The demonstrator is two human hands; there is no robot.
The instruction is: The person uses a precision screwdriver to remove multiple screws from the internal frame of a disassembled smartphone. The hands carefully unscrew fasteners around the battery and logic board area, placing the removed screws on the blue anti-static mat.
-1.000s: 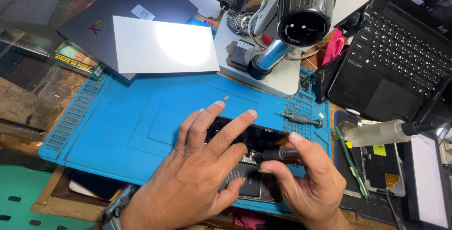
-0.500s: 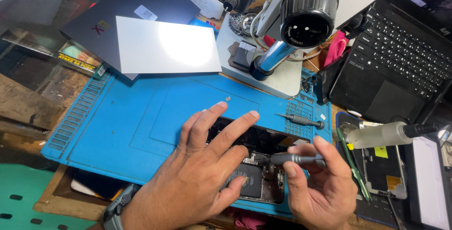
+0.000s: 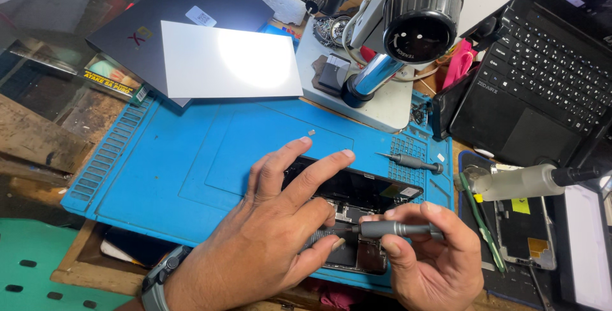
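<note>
Opened phone point(image 3: 357, 202) lies flat on the blue repair mat point(image 3: 191, 158), near its front right edge, back cover off, board and dark inner parts exposed.

Your left hand point(image 3: 274, 234) lies spread over the phone's left half, fingers flat and loose, pinning it down rather than closed on anything. Your right hand point(image 3: 427, 253) has its grip closed on the grey precision screwdriver point(image 3: 382, 228), pinched between thumb and fingertips, shaft nearly level, tip pointing left toward the board under your left thumb. Can't tell from here whether the tip is seated in a screw.

Handling, my read: the phone is light and stiff but fragile while open. Thin frame, exposed flex and connectors, glass on the underside. Hold it by the frame edges and press flat only, never on the board. The mat looks grippy, so light pressure should hold it. The driver is slim and knurled; fingertip hold near the collar gives best control. A slip would gouge the board.

Around you: a second screwdriver point(image 3: 408, 161) lies on the mat just beyond the phone, a microscope head point(image 3: 421, 24) hangs above, a white sheet point(image 3: 229, 62) rests on a dark laptop point(image 3: 178, 24) at the back, and an open laptop point(image 3: 542, 81) sits right. Another stripped phone point(image 3: 523, 231) lies on the surface at far right.
</note>
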